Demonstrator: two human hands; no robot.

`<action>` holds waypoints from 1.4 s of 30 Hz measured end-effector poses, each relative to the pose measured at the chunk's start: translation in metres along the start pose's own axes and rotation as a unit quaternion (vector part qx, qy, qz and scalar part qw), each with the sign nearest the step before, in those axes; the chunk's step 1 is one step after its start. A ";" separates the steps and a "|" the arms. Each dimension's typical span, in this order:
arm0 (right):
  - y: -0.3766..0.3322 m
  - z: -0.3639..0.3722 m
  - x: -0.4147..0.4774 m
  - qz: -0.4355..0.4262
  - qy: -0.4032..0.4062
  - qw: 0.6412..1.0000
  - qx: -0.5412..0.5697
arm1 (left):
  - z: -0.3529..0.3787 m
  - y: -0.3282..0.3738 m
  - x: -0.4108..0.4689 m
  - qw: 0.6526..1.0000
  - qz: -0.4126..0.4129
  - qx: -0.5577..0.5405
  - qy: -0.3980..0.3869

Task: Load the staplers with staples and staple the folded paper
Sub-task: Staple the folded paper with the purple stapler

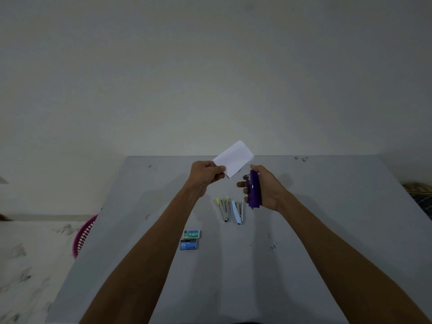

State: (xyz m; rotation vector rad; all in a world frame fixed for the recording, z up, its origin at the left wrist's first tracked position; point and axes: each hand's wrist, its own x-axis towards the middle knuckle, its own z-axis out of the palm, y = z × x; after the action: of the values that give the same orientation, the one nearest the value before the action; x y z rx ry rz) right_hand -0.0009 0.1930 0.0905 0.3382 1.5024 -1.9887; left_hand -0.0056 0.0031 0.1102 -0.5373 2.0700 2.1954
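Observation:
My left hand (205,175) pinches a white folded paper (235,158) by its near left corner and holds it up above the grey table (327,230). Just right of the paper, my right hand (264,188) grips a purple stapler (254,189) upright; its top end is close to the paper's lower edge without touching it. On the table below lie a yellow stapler (223,209) and a blue-and-white stapler (238,212), side by side, both hinged open. Two small staple boxes, one green (191,234) and one blue (189,244), lie nearer to me on the left.
A pink plastic basket (83,235) stands on the floor off the table's left edge. A patterned cloth (420,202) shows at the right edge. A plain wall rises behind the table. Small dark marks dot the tabletop.

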 end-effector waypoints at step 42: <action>0.028 0.019 -0.001 -0.122 0.041 0.987 -0.100 | 0.007 -0.008 -0.006 0.997 -0.014 0.071 -0.034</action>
State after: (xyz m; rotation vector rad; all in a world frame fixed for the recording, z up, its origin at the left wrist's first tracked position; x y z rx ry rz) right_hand 0.0198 0.1712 0.0752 0.1589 1.8545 -2.0041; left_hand 0.0007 0.0120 0.1050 -0.4679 2.1488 2.0025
